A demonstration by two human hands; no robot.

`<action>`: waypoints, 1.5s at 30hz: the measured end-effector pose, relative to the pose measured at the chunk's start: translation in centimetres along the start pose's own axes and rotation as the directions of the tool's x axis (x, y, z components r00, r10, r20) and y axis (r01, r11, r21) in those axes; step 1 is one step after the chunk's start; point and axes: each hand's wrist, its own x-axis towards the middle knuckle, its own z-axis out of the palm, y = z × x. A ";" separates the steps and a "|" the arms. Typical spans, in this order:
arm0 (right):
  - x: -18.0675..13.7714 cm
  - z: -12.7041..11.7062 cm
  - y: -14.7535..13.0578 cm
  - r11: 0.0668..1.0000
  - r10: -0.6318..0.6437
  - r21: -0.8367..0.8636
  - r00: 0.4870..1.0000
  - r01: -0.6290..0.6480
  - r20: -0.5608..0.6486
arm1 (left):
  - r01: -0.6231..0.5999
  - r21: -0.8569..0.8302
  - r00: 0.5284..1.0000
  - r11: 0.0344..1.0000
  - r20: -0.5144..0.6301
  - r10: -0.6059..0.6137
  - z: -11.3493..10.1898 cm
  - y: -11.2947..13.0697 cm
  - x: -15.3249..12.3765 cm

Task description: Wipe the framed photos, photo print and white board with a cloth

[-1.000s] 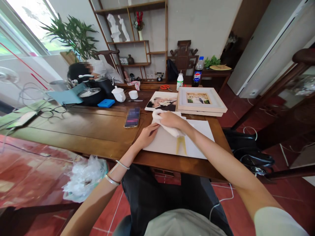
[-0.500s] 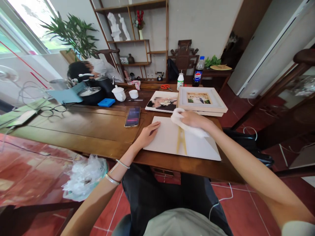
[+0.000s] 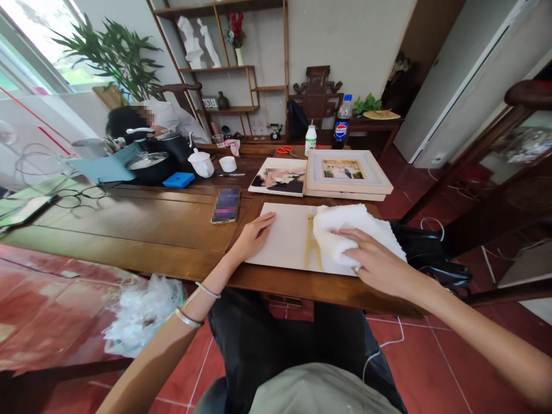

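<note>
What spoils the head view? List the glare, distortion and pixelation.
Head view: the bright glass window at upper left is washed out; head view: the glossy red tiled floor at left carries pale reflections; head view: the tall grey door leans, likely wide-angle distortion; head view: the dark rectangular phone is pixelated, but folds show in the white fluffy cloth.

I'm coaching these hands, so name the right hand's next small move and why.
The right hand should probably slide the white cloth leftward over the white board: the cloth covers much of its right side, the yellow piece shows mostly uncovered, and the left hand rests at the left edge.
</note>
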 end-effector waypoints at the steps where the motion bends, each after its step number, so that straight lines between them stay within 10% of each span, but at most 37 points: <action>1: -0.6 0.0 -0.5 1.000 -0.026 0.004 1.000 0.026 0.012 | 0.002 0.000 1.000 1.000 -0.001 -0.002 0.0 0.1 0.0; 13: 4.6 0.6 4.6 0.992 0.037 -0.122 0.999 -0.033 0.037 | 0.000 0.006 1.000 1.000 0.003 0.000 0.0 0.1 -0.1; 25: -2.5 -0.5 -3.2 0.998 0.026 0.053 0.986 -0.035 0.163 | 0.003 0.010 1.000 1.000 0.003 -0.003 0.0 0.0 0.0; 37: 5.2 1.2 5.4 0.989 0.124 -0.078 0.991 -0.127 -0.047 | 0.015 0.006 1.000 1.000 0.009 -0.015 -0.1 0.2 0.0; 45: 0.4 -1.3 -0.5 0.994 0.112 0.003 0.991 -0.113 0.072 | 0.003 0.006 1.000 1.000 0.004 -0.003 0.0 0.1 0.0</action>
